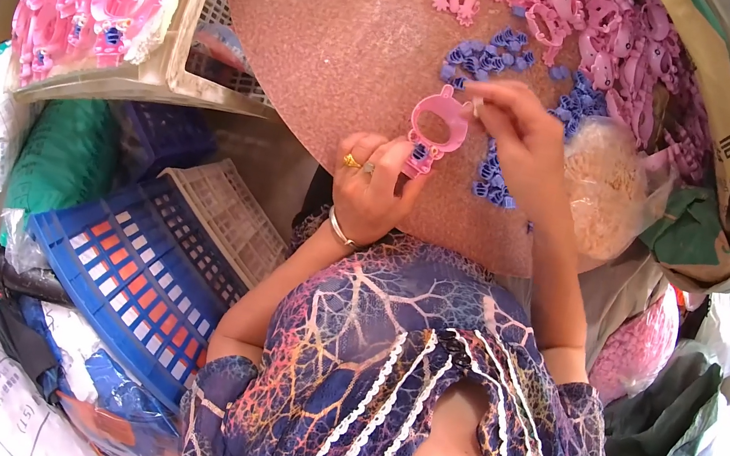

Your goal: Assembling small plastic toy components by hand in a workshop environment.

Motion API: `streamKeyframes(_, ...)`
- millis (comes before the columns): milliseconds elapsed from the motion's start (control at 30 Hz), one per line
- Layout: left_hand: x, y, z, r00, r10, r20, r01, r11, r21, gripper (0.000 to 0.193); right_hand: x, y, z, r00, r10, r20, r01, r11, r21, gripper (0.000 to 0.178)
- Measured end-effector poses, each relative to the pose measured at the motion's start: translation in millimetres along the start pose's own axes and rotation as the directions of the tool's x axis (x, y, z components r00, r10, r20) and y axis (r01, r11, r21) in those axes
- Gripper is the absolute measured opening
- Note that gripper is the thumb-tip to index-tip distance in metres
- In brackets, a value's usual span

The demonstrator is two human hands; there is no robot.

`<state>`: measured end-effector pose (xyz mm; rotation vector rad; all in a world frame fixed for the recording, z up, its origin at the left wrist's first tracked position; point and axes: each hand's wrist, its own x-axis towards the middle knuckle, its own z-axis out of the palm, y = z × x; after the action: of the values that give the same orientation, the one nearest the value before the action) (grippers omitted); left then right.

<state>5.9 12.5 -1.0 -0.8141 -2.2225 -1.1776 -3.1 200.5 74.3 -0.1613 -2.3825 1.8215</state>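
My left hand (370,185) is closed on the lower end of a pink plastic ring-shaped piece (441,117), which has small ears on top and a dark blue bit near its base. The piece is held above the brown speckled tabletop (337,49). My right hand (525,134) is at the ring's upper right edge, thumb and fingers pinched together. Something small and pale shows at those fingertips, too small to name. Small blue plastic parts (490,56) lie scattered just beyond and beside my right hand.
Pink plastic parts (608,46) are heaped at the far right. A clear bag of small beige pieces (604,196) sits by my right forearm. At the left, a cream crate (80,84) bears several assembled pink pieces, with a blue basket (124,284) below it.
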Motion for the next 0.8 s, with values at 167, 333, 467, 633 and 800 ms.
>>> streamKeyframes(167,-2,-3,1,0.999,0.048,-0.003,-0.048,0.999,-0.02,0.048,-36,1,17,0.999,0.017,-0.051,-0.02,0.999,-0.046,0.018)
streamKeyframes(333,-2,-4,1,0.999,0.049,-0.01,-0.05,0.992,-0.112,0.05,-35,10,29,0.905,-0.424,0.026,0.373,0.765,-0.525,0.021)
streamKeyframes(467,-2,-3,0,0.999,0.047,-0.006,-0.047,0.994,-0.101,0.05,-34,17,28,0.868,-0.483,0.112,0.45,0.673,-0.586,0.017)
streamKeyframes(633,-1,-3,-1,0.998,0.068,-0.005,-0.068,0.994,-0.09,0.051,-35,11,25,0.887,-0.442,0.13,0.43,0.692,-0.58,0.016)
streamKeyframes(800,-1,-5,-1,0.995,0.092,-0.028,-0.095,0.987,-0.127,0.055,-36,5,25,0.936,-0.352,0.035,0.314,0.783,-0.536,0.016)
